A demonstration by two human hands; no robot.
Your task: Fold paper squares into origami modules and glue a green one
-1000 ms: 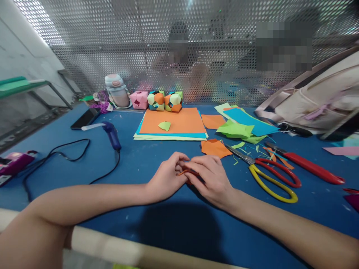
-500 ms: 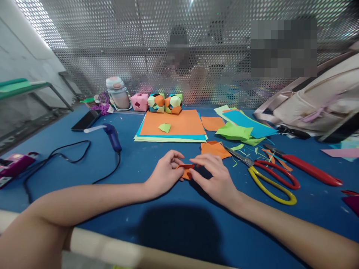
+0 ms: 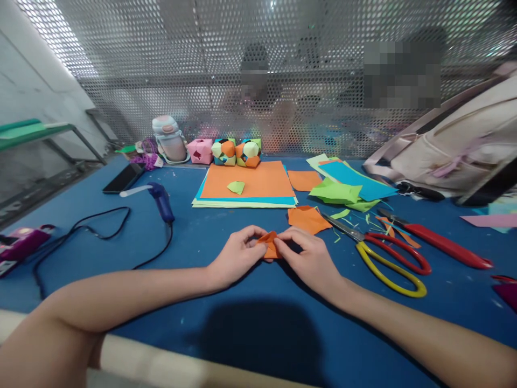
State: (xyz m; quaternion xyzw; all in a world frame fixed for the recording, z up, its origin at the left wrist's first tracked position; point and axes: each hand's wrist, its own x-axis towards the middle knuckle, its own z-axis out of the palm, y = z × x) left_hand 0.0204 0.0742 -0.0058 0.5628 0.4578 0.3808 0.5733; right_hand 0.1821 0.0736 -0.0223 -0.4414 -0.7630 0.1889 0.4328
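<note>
A small folded orange paper (image 3: 270,246) is pinched between both hands, low over the blue table (image 3: 181,310). My left hand (image 3: 238,256) grips its left side, with the thumb in front and fingers curled behind. On its right side, my right hand (image 3: 309,261) holds it between thumb and fingertips. The parts of the paper behind the fingers are hidden. Beyond the hands lies a stack of coloured sheets with an orange sheet (image 3: 250,175) on top, bearing a small green folded piece (image 3: 236,187).
Scissors (image 3: 388,258) and a red-handled tool (image 3: 448,245) lie at right, near orange paper (image 3: 307,219) and green paper (image 3: 335,191). A glue gun (image 3: 160,202) with its cord, a phone (image 3: 124,177) and a bottle (image 3: 170,141) are at left. Paper cubes (image 3: 223,152) stand behind the stack.
The orange paper's upper part now stands up in a raised, pointed fold between the fingers. My right fingers have closed in on the paper. The view has shifted slightly.
</note>
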